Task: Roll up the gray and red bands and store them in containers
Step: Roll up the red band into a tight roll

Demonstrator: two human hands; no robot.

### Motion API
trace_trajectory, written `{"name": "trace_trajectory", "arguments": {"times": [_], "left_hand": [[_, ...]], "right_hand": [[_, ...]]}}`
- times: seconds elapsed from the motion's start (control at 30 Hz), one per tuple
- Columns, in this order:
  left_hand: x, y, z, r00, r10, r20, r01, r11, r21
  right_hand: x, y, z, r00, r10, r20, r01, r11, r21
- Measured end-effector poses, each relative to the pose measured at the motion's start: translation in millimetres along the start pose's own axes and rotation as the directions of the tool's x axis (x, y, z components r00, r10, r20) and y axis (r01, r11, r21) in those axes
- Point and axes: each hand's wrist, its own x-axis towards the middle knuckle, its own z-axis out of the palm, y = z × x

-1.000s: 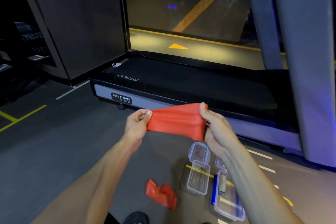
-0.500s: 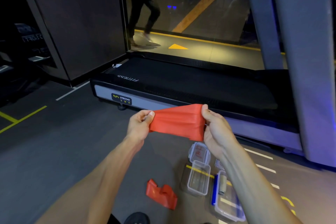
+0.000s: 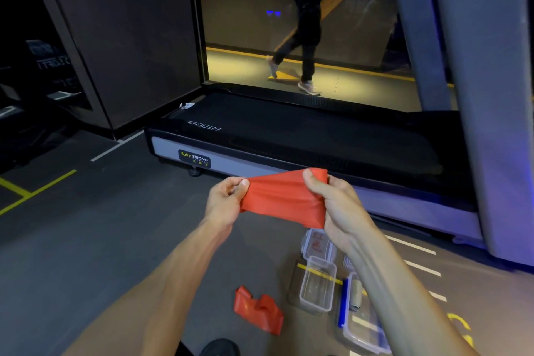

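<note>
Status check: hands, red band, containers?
Left hand and right hand pinch the red band, spread out, unrolled. Open empty container on floor below. Nothing in the way.

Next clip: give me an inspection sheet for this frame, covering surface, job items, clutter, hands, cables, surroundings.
Surface: gray gym floor with yellow and white lines.
Job's things: red band stretched between both hands; second red band crumpled on floor; empty clear container; blue-trimmed container holding a gray roll.
Clutter: nothing seen.
Hands: left hand and right hand each pinch a band end.
Cables: nothing seen.
Surroundings: treadmill; a person walking behind.
</note>
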Motion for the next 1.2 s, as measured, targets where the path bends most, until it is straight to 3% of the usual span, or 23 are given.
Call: {"name": "trace_trajectory", "arguments": {"times": [0.47,0.93,1.2], "left_hand": [[-2,3,2,1.000,0.004,0.012,-0.004,1.000,-0.015],[-6,5,4,0.999,0.018,0.043,-0.017,1.000,-0.026],[-8,6,5,0.997,0.009,0.070,-0.007,0.999,-0.040]], "right_hand": [[-3,2,1,0.999,-0.032,-0.035,0.033,0.999,0.036],[1,5,5,0.998,-0.032,0.061,0.037,0.996,-0.087],[4,12,6,0.993,-0.116,-0.022,0.112,0.984,-0.136]]}}
